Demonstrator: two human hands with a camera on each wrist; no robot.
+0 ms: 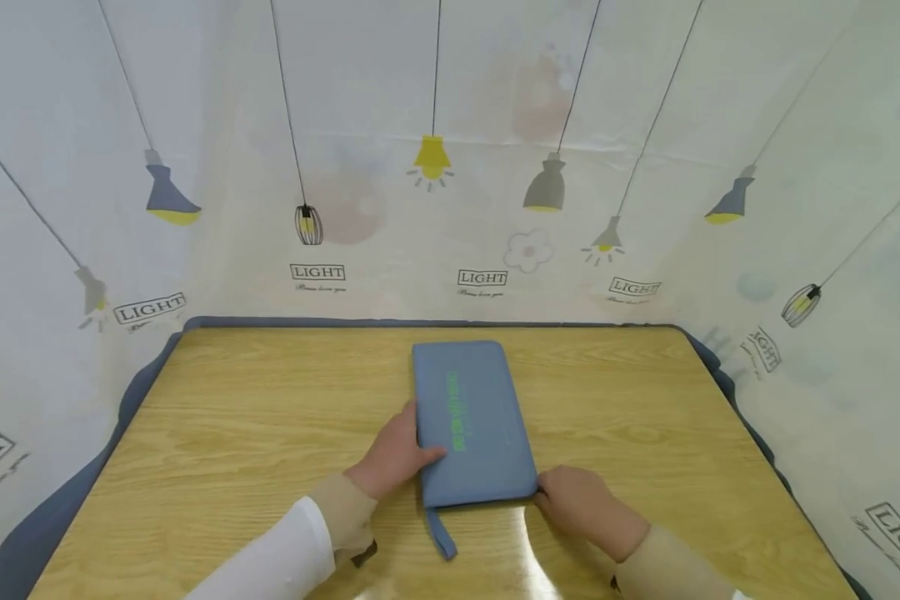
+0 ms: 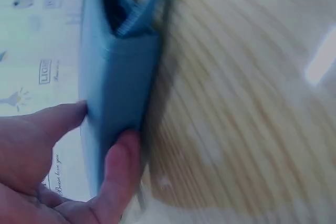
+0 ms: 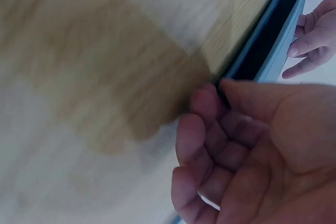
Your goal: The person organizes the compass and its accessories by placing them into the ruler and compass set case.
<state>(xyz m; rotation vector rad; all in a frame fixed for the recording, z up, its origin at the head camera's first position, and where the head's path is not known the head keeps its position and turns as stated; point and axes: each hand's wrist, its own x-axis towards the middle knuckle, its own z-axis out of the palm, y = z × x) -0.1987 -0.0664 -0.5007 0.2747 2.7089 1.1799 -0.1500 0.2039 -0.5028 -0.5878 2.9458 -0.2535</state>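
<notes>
A blue zip case (image 1: 487, 417) with green lettering lies flat on the wooden table, slightly turned. Its wrist strap (image 1: 441, 533) hangs off the near left corner. My left hand (image 1: 396, 450) grips the left edge, thumb on the cover; in the left wrist view, thumb and fingers span the spine. At the near right corner, my right hand (image 1: 588, 508) pinches the zipper edge between thumb and forefinger. In the right wrist view a dark gap (image 3: 265, 38) runs along the near side from the strap to those fingertips (image 3: 205, 103). The zip pull itself is hidden.
The wooden table (image 1: 270, 383) spreads out on both sides of the case. A pale cloth backdrop (image 1: 390, 250) printed with hanging lamps surrounds its far and side edges. Light glares off the tabletop near the front.
</notes>
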